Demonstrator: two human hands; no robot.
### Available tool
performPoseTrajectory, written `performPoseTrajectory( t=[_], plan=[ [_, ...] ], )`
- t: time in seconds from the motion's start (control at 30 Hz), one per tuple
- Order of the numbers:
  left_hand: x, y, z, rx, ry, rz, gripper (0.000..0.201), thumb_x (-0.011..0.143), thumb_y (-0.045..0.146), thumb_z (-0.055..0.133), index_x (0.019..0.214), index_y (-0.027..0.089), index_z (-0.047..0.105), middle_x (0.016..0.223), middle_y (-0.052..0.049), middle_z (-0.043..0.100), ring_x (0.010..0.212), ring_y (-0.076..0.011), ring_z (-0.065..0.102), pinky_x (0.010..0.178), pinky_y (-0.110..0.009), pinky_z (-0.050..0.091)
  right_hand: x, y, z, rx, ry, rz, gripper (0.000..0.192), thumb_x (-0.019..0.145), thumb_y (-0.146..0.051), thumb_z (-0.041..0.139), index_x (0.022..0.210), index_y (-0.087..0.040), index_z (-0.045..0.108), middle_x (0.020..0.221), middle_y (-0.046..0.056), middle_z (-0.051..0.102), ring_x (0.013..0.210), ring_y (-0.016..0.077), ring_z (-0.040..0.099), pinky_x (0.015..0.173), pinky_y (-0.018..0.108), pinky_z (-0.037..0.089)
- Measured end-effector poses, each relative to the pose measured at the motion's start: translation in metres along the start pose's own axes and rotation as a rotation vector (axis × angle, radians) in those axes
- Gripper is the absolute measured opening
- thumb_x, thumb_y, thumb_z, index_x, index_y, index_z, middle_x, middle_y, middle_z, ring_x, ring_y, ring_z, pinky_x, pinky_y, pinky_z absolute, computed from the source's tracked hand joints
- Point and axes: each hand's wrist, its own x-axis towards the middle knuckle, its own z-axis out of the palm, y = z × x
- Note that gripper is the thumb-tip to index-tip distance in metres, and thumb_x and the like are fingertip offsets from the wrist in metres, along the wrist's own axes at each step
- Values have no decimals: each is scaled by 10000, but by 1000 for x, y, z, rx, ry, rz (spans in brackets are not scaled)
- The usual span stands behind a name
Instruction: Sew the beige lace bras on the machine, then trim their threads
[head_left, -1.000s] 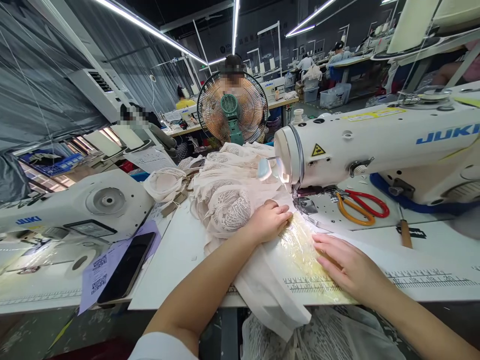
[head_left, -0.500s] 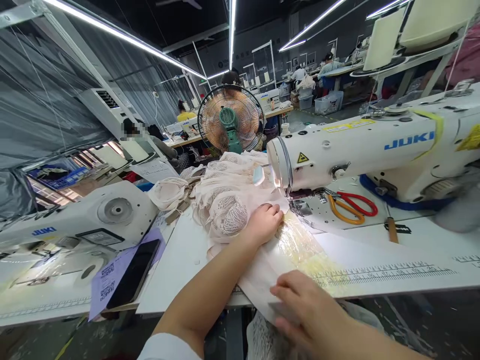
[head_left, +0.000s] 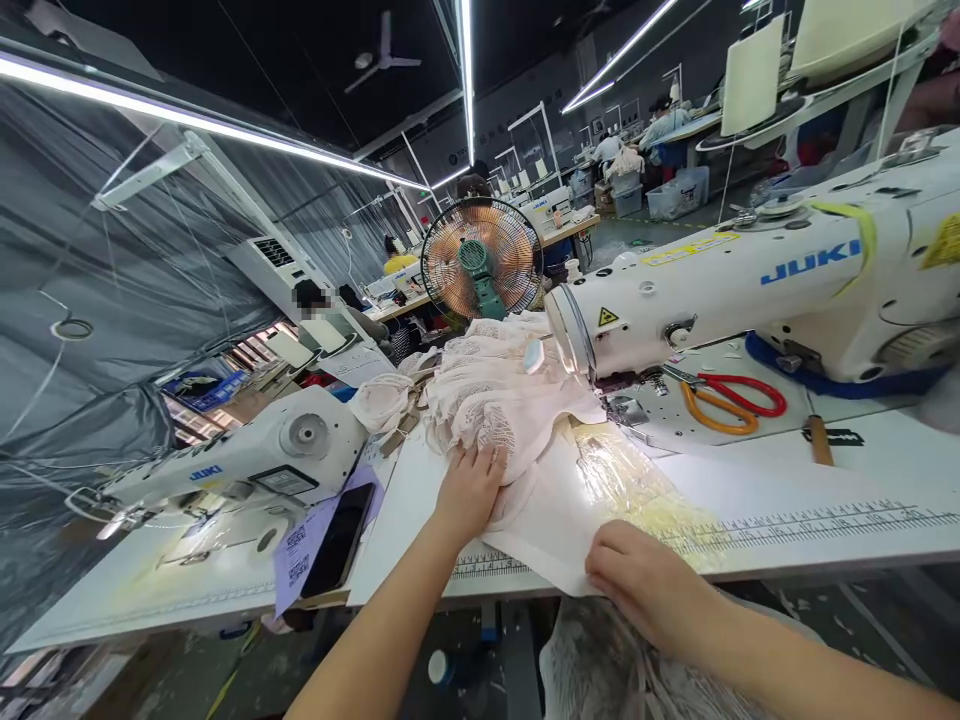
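Pale pink lace fabric (head_left: 510,400): bunched in a heap on the white desk (head_left: 787,480) beside the sewing machine; a plain smooth panel lies flat and spills over the desk's front edge.

Matt lace cloth (head_left: 495,400); glossy enamelled sewing machine (head_left: 750,290); smooth laminate table (head_left: 825,480).

Lying on white table (head_left: 862,480): pale lace fabric (head_left: 510,400), scissors (head_left: 731,400), sewing machine (head_left: 750,290), printed ruler strip (head_left: 825,522); phone (head_left: 337,540) resting on neighbouring table (head_left: 150,590).
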Motion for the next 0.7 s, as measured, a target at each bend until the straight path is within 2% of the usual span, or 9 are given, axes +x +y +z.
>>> performPoseTrajectory(
  t=[0.1, 0.17, 0.23, 0.33, 0.4, 0.47, 0.57, 0.63, 0.7],
  plan=[
    [4, 0, -21, -81, -100, -68, 488, 838, 73, 349, 1316, 120, 437, 1154, -158, 612, 931, -279, 626, 762, -400, 488, 7, -1, -37, 249, -47, 75, 243, 897, -192, 338, 735, -198, 518, 764, 53, 572, 706, 160, 532, 608, 273, 453],
    [6, -1, -47, -239, -68, -177, 504, 841, 111, 374, 1343, 142, 404, 1151, -147, 609, 905, -269, 628, 720, -372, 489, 7, 4, -63, 431, -64, 177, 242, 914, -287, 358, 752, -208, 520, 761, 36, 567, 707, 161, 527, 634, 285, 456],
    [7, -4, -75, -501, -39, -229, 462, 848, 182, 412, 1308, 191, 451, 1124, -102, 622, 915, -236, 616, 710, -311, 482, 4, 14, -85, 595, -61, 335, 290, 894, -426, 414, 734, -214, 532, 713, 13, 547, 667, 155, 518, 609, 275, 454],
    [12, -9, -100, -918, -242, -230, 361, 816, 238, 464, 1158, 242, 581, 925, -21, 661, 806, -170, 601, 611, -217, 449, -2, 38, -101, 795, -73, 593, 428, 783, -622, 487, 699, -206, 548, 616, -11, 499, 540, 131, 479, 490, 246, 420],
    [18, -12, -98, -1140, -419, -293, 350, 787, 227, 464, 1110, 251, 597, 859, 8, 653, 725, -142, 584, 537, -191, 418, -3, 57, -101, 750, -60, 682, 459, 723, -650, 523, 675, -195, 561, 595, -15, 503, 507, 122, 468, 465, 239, 406],
    [25, -16, -85, -1247, -479, -397, 338, 772, 223, 455, 1080, 238, 593, 830, 16, 649, 685, -131, 577, 505, -186, 406, -2, 74, -96, 609, 8, 716, 419, 730, -600, 531, 649, -191, 567, 585, -10, 516, 519, 130, 479, 475, 244, 405],
    [36, -26, -61, -1086, -396, -535, 238, 766, 277, 486, 948, 192, 613, 726, 7, 635, 642, -137, 570, 490, -192, 402, 0, 87, -88, 437, 200, 763, 341, 808, -503, 439, 720, -202, 572, 636, 16, 558, 611, 171, 527, 533, 272, 423],
    [42, -34, -50, -939, -366, -582, 199, 776, 306, 488, 847, 173, 618, 661, 2, 613, 613, -144, 561, 474, -198, 386, 0, 81, -83, 373, 288, 764, 297, 831, -455, 402, 779, -215, 569, 686, 24, 581, 691, 195, 555, 602, 296, 444],
    [49, -42, -45, -848, -376, -591, 195, 791, 299, 470, 763, 167, 611, 643, -8, 603, 624, -158, 567, 483, -210, 384, 1, 65, -74, 336, 251, 675, 246, 844, -399, 409, 792, -223, 574, 709, 22, 598, 717, 196, 567, 638, 300, 456]
  ],
)
